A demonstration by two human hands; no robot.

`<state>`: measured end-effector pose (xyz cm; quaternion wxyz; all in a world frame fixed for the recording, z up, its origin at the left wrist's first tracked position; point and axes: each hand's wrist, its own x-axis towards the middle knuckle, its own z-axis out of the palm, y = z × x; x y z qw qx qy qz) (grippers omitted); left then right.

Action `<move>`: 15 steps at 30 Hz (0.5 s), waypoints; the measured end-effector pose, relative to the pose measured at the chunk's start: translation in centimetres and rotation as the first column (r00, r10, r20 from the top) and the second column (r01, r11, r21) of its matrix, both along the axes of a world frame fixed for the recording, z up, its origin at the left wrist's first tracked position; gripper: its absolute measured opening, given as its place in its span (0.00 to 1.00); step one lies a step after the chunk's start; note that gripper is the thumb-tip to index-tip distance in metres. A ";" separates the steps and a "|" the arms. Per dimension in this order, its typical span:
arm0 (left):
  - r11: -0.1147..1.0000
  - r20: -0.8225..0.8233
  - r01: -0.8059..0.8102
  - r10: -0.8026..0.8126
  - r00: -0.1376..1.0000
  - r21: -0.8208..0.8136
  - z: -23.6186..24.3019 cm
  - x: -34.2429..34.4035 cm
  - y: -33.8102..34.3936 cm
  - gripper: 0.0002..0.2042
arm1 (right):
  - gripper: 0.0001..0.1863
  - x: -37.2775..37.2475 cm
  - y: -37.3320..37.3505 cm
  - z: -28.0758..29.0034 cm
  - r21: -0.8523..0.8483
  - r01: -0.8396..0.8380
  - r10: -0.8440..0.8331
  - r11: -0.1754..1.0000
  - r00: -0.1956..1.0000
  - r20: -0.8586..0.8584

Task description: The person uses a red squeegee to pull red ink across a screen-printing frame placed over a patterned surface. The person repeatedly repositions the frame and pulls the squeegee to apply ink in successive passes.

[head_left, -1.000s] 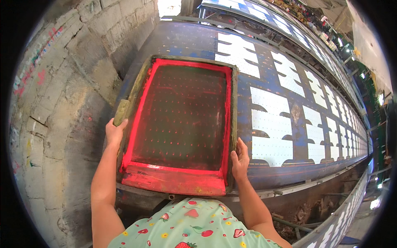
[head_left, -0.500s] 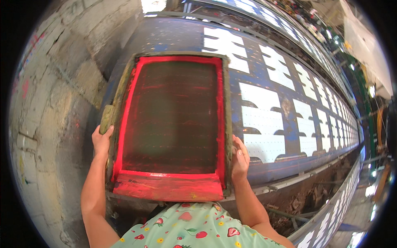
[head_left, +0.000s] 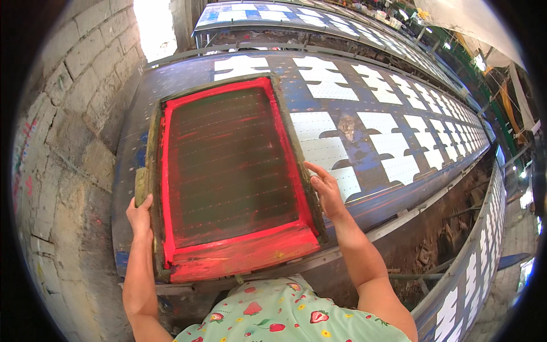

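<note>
A large screen printing frame (head_left: pixel 233 249) lies before me at the near left end of the long table, slanting leftward toward its far end. Its dark mesh (head_left: pixel 228 165) has a bright red border, with a wider red-smeared strip on my side. My left hand (head_left: pixel 139 218) is closed on its left side, at a yellowish block (head_left: pixel 141 187) fixed to the outer edge. Against the right side, my right hand (head_left: pixel 326 191) holds the edge with fingertips and thumb; part of the grip is hidden. Whatever lies beneath the frame cannot be seen.
White cut fabric pieces (head_left: pixel 325 89) lie in rows along the blue-stained table (head_left: pixel 336 106). A block wall (head_left: pixel 85 74) rises close on the left. Another table (head_left: pixel 285 21) with white pieces stands beyond, and one more (head_left: pixel 470 279) runs at the lower right.
My view has shifted, and the frame now slants leftward instead of standing nearly straight. More white pieces show beyond it. Both hands stay at its sides.
</note>
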<state>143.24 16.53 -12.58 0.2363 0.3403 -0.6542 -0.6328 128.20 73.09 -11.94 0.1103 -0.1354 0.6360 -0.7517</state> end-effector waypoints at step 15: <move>0.999 -0.074 -0.006 0.002 0.997 -0.051 -3.1 -8.1 29.0 0.17 | 0.38 -7.6 24.8 -3.5 -0.019 0.135 -0.133 0.991 0.986 0.100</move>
